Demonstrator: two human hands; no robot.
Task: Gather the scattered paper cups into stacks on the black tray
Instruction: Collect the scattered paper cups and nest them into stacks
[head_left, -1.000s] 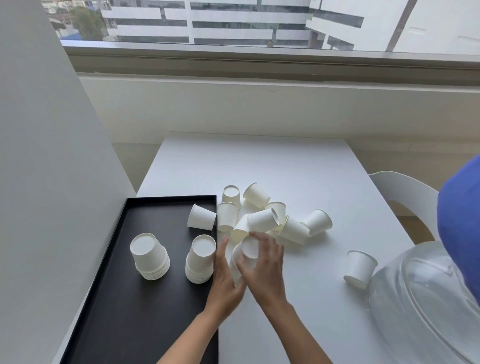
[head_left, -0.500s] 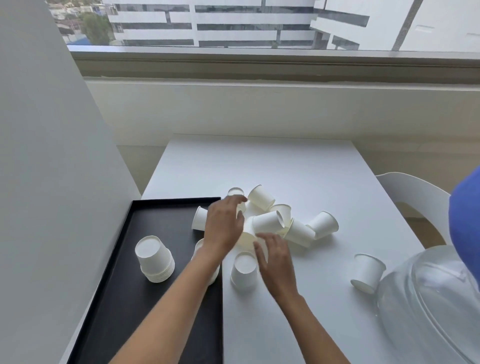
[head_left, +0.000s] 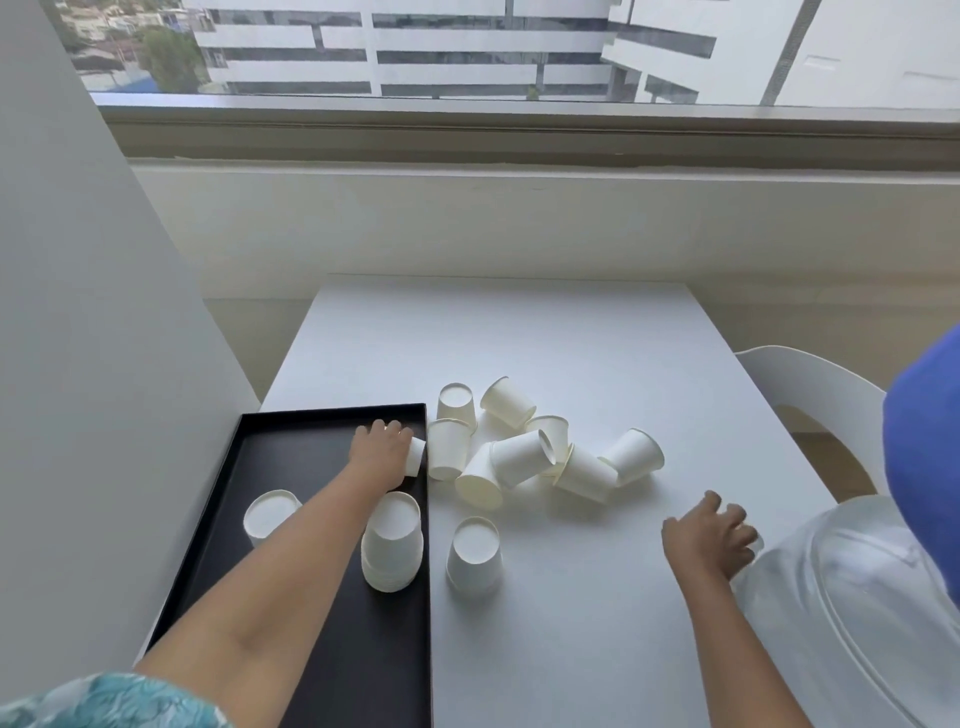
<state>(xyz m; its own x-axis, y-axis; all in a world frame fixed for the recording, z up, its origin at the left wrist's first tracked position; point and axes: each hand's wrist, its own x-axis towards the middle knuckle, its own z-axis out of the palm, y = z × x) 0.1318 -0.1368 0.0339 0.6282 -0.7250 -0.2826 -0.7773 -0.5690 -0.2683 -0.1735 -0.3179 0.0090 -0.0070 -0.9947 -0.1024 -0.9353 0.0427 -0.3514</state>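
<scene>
The black tray (head_left: 291, 447) lies at the table's left. On it stand two upside-down stacks of white cups, one (head_left: 392, 543) near its right rim and one (head_left: 270, 514) partly behind my left forearm. My left hand (head_left: 379, 449) grips a cup lying on its side (head_left: 417, 456) at the tray's far right corner. A short upside-down stack (head_left: 474, 553) stands on the table beside the tray. A pile of several loose cups (head_left: 524, 454) lies behind it. My right hand (head_left: 709, 535) curls over a lone cup (head_left: 756, 543) at the right, which is mostly hidden.
A large clear plastic bottle (head_left: 852, 613) lies at the right front, right against my right hand. A white chair (head_left: 800, 379) stands beyond the table's right edge. A grey wall borders the tray on the left. Something blue (head_left: 924, 467) fills the right edge.
My left hand moved left onto the cup lying on the tray. My right hand left the short stack on the table and swung right to the lone cup by the bottle.
</scene>
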